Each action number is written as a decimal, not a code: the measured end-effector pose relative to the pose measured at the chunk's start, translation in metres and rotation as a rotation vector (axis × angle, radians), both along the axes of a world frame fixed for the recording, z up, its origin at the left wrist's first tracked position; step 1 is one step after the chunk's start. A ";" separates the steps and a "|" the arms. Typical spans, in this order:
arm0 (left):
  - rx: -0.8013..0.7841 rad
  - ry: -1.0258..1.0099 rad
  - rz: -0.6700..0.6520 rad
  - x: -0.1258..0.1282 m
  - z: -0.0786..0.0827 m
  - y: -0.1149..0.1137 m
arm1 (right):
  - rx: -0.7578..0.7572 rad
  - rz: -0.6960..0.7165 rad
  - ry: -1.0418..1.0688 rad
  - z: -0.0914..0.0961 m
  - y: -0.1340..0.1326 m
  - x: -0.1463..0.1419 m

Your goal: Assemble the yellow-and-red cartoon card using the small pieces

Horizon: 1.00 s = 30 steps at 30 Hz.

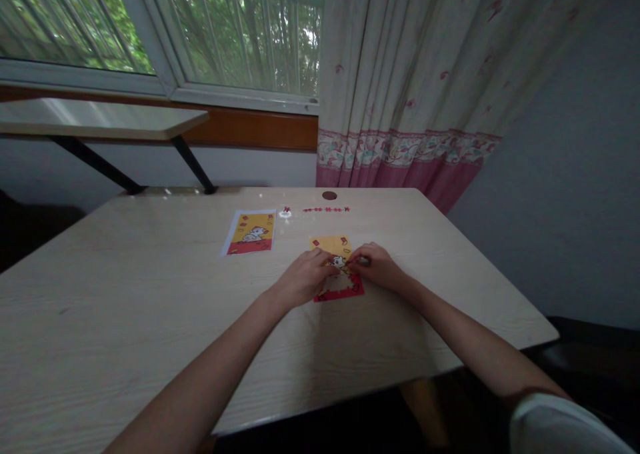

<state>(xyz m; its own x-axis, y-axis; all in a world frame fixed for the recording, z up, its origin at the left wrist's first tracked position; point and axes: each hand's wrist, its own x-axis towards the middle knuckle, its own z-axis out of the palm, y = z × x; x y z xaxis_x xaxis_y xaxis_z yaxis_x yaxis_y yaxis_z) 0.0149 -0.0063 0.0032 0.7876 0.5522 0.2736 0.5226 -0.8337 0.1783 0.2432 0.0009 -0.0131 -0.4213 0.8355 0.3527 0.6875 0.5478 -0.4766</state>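
A yellow and red picture card [336, 246] with a white cartoon animal lies on the pale wooden table [150, 307]. My left hand [303, 279] rests on the card's left side, fingers curled down onto it. My right hand [376, 265] sits at the card's right edge, fingertips pinched on something small I cannot make out. A second, matching card [250, 232] lies flat further left and back, untouched.
A row of small red pieces [326, 209] and a small white object [285, 213] lie near the table's far edge, by a round cable hole [329, 195]. A floral curtain [410, 81], a window and another tabletop [100, 117] stand behind.
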 end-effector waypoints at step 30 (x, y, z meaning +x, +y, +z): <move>-0.028 0.001 0.092 -0.025 0.008 0.006 | 0.109 0.037 -0.077 0.001 0.001 0.000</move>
